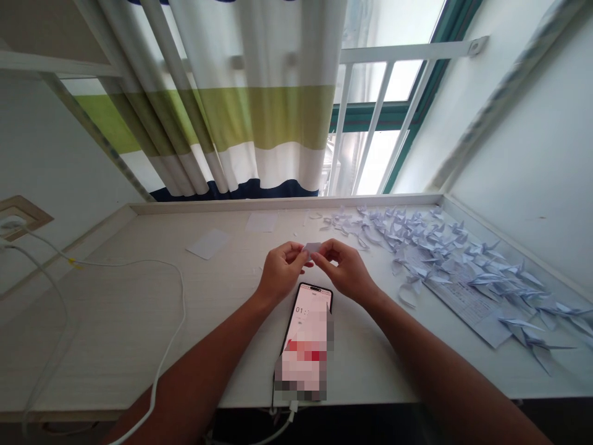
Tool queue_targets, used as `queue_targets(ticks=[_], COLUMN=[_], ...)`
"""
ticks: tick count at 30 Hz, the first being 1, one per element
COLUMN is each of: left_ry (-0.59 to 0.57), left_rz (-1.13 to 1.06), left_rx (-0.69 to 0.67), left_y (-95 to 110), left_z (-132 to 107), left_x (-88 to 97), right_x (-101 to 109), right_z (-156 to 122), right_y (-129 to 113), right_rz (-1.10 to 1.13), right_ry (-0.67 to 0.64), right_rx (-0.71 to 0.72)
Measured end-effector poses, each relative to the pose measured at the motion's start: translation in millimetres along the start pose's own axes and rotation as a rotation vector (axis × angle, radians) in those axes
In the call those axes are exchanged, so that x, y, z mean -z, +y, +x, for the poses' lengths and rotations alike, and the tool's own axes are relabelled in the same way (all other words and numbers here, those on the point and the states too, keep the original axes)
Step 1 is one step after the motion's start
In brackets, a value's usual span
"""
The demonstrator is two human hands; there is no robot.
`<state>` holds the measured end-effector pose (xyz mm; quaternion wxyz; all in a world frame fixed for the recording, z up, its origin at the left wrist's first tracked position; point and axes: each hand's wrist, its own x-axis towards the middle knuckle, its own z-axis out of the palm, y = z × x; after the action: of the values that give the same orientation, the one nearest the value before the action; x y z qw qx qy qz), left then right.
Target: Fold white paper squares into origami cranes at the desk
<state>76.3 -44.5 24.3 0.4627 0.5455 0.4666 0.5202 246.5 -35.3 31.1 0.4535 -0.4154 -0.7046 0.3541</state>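
A small folded piece of white paper (312, 248) is held up between my two hands, over the middle of the desk. My left hand (283, 267) pinches its left side with thumb and fingers. On the other side, my right hand (341, 266) grips the right edge in the same way. The fingers hide part of the paper, so its exact fold cannot be made out. Just below the hands lies a phone (308, 334), its screen lit with a timer-like display and a cable plugged into its bottom end.
Many folded paper cranes (417, 241) crowd the desk's right side, some on a printed sheet (467, 303). Two flat paper squares lie back left, one a white square (208, 243). A white cable (180, 290) crosses the left side. Behind stand a curtain (264, 117) and railing (370, 93).
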Motion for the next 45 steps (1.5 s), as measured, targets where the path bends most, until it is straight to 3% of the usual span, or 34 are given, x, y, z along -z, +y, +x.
queue_targets(ticks=[3,8,13,16,24,28,34,39,45], left_ry=[-0.019,-0.109,-0.072,-0.073,-0.035,-0.030,-0.071,-0.110,-0.116], left_rz=[-0.048,0.020,0.037,-0.014,-0.104,-0.224,-0.283,-0.263,-0.287], left_rx=[0.041,0.010,-0.048,-0.036,-0.012,0.056,0.213,0.100,0.071], left_y=[3.5,6.6,2.5,0.0,-7.0,-2.3,8.9,8.1,8.0], left_z=[-4.6,-5.6,-0.7,0.3,3.3,2.9,2.2,2.0,0.9], left_x=[-2.4,1.0,4.2,3.4,1.1,1.5,5.9,6.0,5.6], right_x=[-2.2,-3.9,-4.3,-4.1,-6.0,-5.4,-0.2,4.2,4.9], right_z=[1.1,2.0,2.1,2.9,3.9,3.4,1.3,0.7,0.0], right_y=[3.2,2.3,-1.7,-2.3,2.8,2.8,1.0,-4.5,-6.6], right_rz=[0.097,0.160,0.096,0.090,0.267,0.322,0.094,0.146,0.301], right_ry=[0.070,0.052,0.092,0.048,0.085,0.061,0.082,0.052,0.043], right_rx=[-0.047,-0.019,-0.078,-0.122,-0.140,-0.100,0.035,0.078,-0.014])
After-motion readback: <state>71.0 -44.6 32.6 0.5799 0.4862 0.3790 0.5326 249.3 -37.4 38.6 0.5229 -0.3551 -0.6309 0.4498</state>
